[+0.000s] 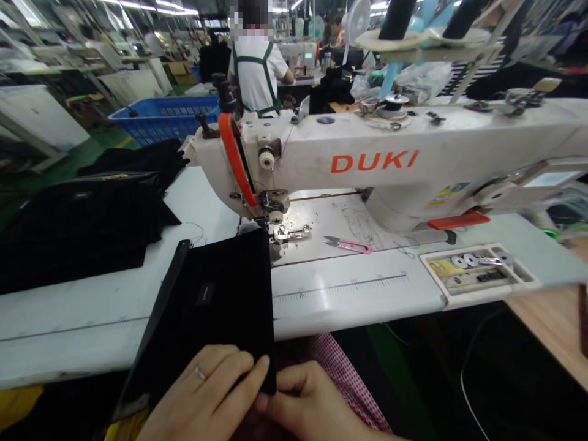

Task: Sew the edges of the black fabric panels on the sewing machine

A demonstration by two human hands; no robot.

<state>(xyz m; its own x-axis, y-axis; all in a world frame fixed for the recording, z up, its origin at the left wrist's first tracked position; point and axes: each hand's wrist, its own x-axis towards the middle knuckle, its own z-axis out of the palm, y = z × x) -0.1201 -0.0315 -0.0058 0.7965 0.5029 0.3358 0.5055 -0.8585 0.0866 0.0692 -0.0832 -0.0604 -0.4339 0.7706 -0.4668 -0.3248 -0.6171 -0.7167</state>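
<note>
Right grip pinches black fabric in front of the sewing machine, left grip closure unclear; keep fabric flat.

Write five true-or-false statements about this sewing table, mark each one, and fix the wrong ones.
1. The left hand and the right hand both touch the black cloth. True.
2. The right hand wears a ring. False: the ring is on the left hand.
3. Pink scissors lie to the right of the cloth. True.
4. The sewing machine has orange letters. True.
5. The basket beyond the machine is green. False: the basket is blue.
</note>
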